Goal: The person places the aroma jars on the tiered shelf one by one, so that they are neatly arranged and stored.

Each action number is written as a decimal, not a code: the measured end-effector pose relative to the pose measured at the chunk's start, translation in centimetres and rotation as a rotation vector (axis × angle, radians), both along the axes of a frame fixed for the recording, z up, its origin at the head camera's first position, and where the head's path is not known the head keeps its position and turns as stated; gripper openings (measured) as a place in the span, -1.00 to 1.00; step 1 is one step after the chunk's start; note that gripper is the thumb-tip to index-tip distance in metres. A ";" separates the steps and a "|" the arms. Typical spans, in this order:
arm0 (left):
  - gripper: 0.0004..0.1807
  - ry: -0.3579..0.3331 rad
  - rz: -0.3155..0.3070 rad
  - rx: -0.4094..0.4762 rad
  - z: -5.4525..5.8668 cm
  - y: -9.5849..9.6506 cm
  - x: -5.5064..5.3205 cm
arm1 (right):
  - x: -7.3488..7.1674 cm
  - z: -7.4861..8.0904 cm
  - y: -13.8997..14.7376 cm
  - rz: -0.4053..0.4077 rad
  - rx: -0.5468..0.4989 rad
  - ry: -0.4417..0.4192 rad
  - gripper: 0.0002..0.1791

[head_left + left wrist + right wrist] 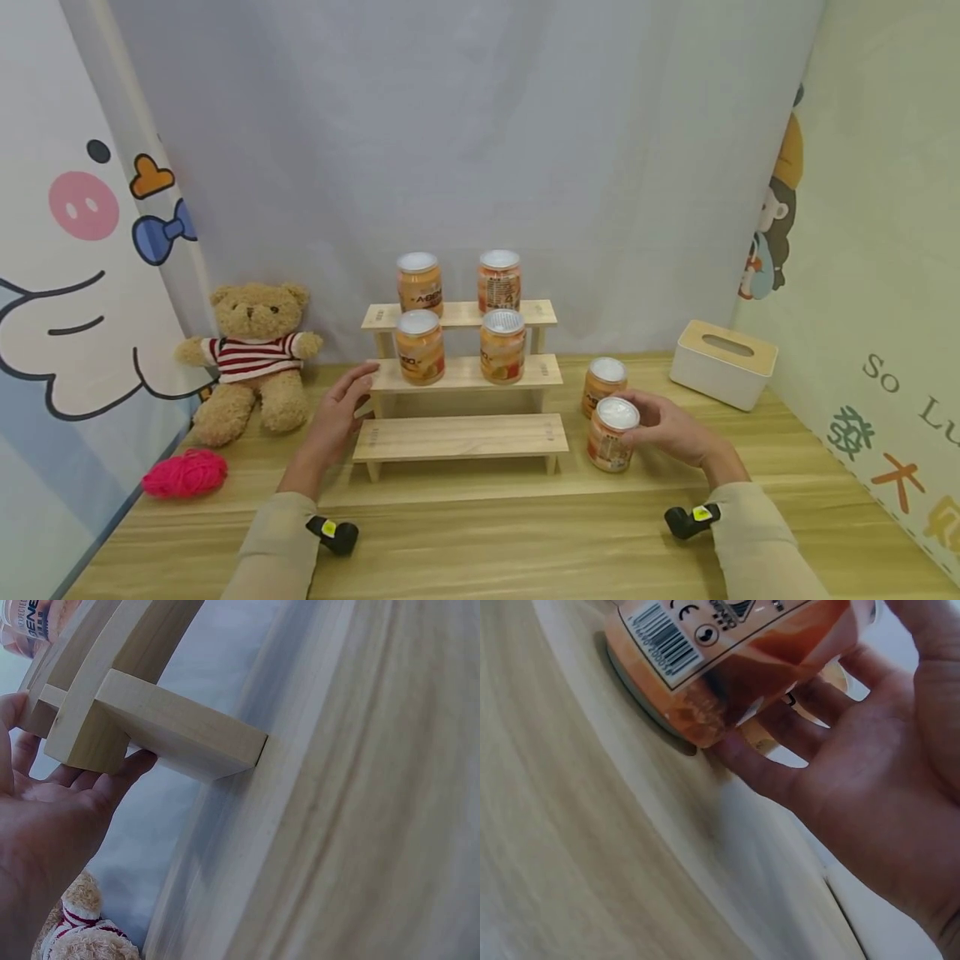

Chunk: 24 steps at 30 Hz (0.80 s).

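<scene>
In the head view my right hand [671, 429] grips a can [609, 446] with a silvery lid and orange contents. The can stands on the table at the right of a three-step wooden rack [461, 437]. Its barcode label faces the right wrist camera, with fingers of my right hand [870, 765] curled behind it. Just behind this can stands a second can [602, 387]. My left hand [337, 417] touches the rack's left end, fingers extended along the middle and lower steps. In the left wrist view, the left hand [56, 810] partly hides behind the planks.
Two cans [420, 287] [499, 283] stand on the rack's top step, and two more [421, 350] [503, 350] on the middle step. A teddy bear [258, 358] and pink yarn [185, 474] lie left. A tissue box [720, 375] stands at the back right.
</scene>
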<state>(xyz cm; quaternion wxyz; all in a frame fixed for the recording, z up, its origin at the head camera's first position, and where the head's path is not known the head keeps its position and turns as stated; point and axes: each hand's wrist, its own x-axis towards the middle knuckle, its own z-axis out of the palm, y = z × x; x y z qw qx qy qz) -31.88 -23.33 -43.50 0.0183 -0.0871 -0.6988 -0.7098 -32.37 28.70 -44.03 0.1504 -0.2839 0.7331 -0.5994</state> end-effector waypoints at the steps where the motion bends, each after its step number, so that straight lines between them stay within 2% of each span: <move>1: -0.41 0.000 -0.001 0.000 0.0 0.0 0.0 | 0.0 -0.1 0.0 0.011 -0.011 -0.005 -0.35; 7: -0.40 0.002 0.000 -0.009 -0.1 -0.2 -0.1 | 0.0 -0.4 0.3 0.093 -0.082 0.004 -0.45; 11: -0.39 0.000 0.005 -0.018 -0.2 -0.2 -0.2 | 0.0 0.1 0.2 0.160 -0.106 0.006 -0.48; 18: -0.40 0.001 -0.012 0.016 -0.2 -0.1 -0.1 | 0.5 2.7 -1.2 0.300 -0.174 0.069 -0.46; 24: -0.40 0.004 -0.004 0.008 -0.2 0.1 -0.1 | 1.6 5.1 -4.1 0.293 -0.185 0.112 -0.46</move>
